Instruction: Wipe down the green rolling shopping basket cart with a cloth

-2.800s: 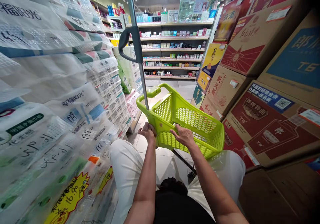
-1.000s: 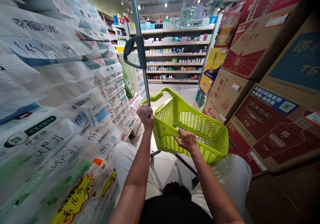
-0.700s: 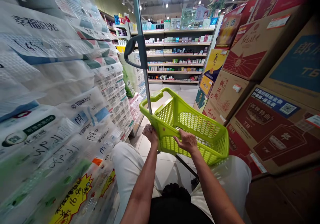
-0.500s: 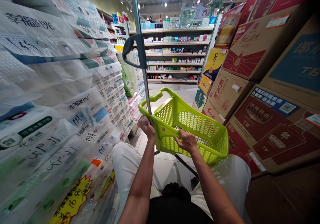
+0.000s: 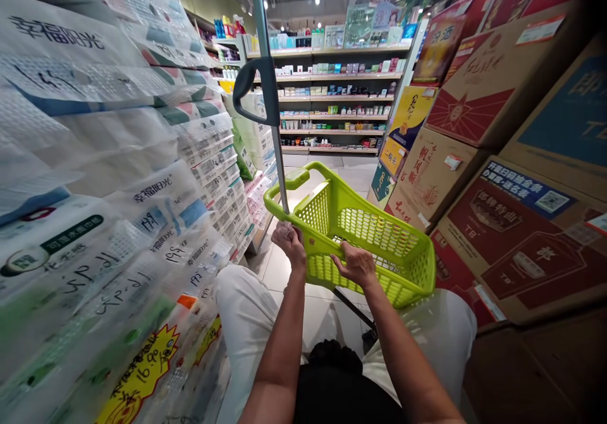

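Note:
A lime-green shopping basket (image 5: 379, 222) with perforated walls stands in front of me between my knees, and its inside shows bare lattice. My right hand (image 5: 356, 265) is closed over the near rim, thumb on the outer side. At the basket's near left corner, my left hand (image 5: 293, 247) is closed around a crumpled greyish-pink wad (image 5: 284, 229), which looks like a cloth or wipe. The wad is close to the green side; whether it touches cannot be made out. A grey pull handle (image 5: 258, 92) on a metal pole rises from the basket's left end.
Stacked plastic-wrapped tissue packs (image 5: 142, 196) crowd the left side, with a yellow price sign (image 5: 142, 373) low down. Cardboard drink cartons (image 5: 512, 234) are piled on the right. Shelves of small boxes and bottles (image 5: 336, 89) stand across the far end of the tiled floor (image 5: 332, 166).
My left hand has shifted slightly right along the basket's near left corner with the wad in it. My right hand keeps its grip on the rim. The view has moved a little.

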The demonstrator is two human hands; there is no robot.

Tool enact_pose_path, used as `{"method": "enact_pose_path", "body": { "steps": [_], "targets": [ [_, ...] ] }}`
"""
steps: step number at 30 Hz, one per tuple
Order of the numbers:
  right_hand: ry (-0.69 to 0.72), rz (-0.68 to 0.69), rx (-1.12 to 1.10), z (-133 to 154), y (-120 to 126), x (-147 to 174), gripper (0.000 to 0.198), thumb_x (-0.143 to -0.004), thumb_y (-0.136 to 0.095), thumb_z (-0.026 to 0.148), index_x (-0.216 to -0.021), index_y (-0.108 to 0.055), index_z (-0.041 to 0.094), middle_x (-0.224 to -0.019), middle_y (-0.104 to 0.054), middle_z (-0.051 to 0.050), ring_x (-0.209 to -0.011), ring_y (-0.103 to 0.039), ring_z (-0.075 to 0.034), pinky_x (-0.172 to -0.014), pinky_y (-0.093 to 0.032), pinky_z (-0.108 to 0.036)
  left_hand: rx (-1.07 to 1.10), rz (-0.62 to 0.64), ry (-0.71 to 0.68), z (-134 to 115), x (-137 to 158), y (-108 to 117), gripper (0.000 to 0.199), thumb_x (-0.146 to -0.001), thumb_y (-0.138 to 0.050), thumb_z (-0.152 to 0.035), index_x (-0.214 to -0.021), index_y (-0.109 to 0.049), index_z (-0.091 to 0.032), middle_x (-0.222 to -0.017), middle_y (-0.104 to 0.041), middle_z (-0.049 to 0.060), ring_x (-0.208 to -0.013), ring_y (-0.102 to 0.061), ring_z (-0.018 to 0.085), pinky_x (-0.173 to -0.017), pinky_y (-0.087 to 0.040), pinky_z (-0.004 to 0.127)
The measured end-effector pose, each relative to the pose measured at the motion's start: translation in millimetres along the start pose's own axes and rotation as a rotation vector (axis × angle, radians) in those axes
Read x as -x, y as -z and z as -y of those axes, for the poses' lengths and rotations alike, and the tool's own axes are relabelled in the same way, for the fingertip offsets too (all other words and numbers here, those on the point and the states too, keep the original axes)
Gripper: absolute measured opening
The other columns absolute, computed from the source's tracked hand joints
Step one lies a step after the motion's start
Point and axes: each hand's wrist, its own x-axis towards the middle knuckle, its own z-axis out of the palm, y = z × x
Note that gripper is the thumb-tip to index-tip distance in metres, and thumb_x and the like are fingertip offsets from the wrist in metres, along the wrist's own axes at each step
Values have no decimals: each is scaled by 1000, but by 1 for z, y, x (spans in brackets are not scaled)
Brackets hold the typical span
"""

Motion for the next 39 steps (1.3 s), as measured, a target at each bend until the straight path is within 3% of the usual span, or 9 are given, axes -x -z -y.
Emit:
{"method": "enact_pose_path", "body": {
  "steps": [4,8,11,17,19,25,33,39],
  "targets": [
    [-3,37,-17,-1,1,0,39,-98,-45,50,-108,-66,19,-86,-76,-9,-79,-67,-22,-66,-30,-29,-63,9,-25,7,15,-2,21,-91,-62,-27,-108,-52,-22,-143,-35,14,-130,-48,24,-108,-49,39],
    [-4,44,-11,-1,2,0,37,-98,-44,46,-110,-65,18,-92,-77,-9,-81,-67,-22,-67,-29,-30,-212,9,67,39,47,18,35,-81,-67,-14,-112,-54,-22,-137,-37,14,-134,-43,27,-117,-40,44],
    [-4,38,1,-1,2,0,35,-98,-44,44,-109,-65,18,-92,-77,-9,-79,-67,-21,-67,-28,-30,-261,23,103,42,50,23,38,-77,-68,-11,-112,-56,-22,-133,-39,13,-134,-43,29,-119,-38,48],
    [-7,50,-3,-2,-1,0,33,-98,-46,43,-111,-64,19,-93,-77,-9,-80,-67,-21,-66,-28,-30,-239,149,-143,3,32,7,24,-89,-64,-22,-111,-56,-21,-141,-34,15,-137,-43,28,-120,-38,45],
    [-6,50,-1,-3,-2,1,32,-97,-47,43,-110,-64,19,-94,-77,-9,-81,-67,-21,-67,-28,-30,-270,174,-185,7,40,10,22,-88,-64,-19,-108,-57,-21,-144,-34,16,-138,-43,29,-121,-36,47],
    [13,-4,-9,-1,0,1,28,-97,-48,41,-104,-63,19,-88,-76,-7,-77,-67,-20,-65,-27,-29,-317,140,-193,49,67,29,23,-82,-63,-15,-104,-64,-18,-137,-41,17,-134,-47,34,-118,-40,54],
    [21,4,-24,0,3,1,25,-96,-49,37,-105,-63,19,-91,-76,-7,-79,-67,-19,-67,-29,-29,-404,136,-331,27,46,10,16,-84,-60,-12,-98,-63,-19,-145,-36,16,-140,-41,31,-122,-35,52],
    [9,20,-38,2,3,1,29,-98,-48,42,-107,-63,19,-94,-77,-8,-81,-68,-20,-69,-30,-29,-389,127,-216,71,73,38,16,-79,-62,-17,-95,-67,-17,-126,-50,14,-127,-48,31,-114,-42,53]
  ]
}}
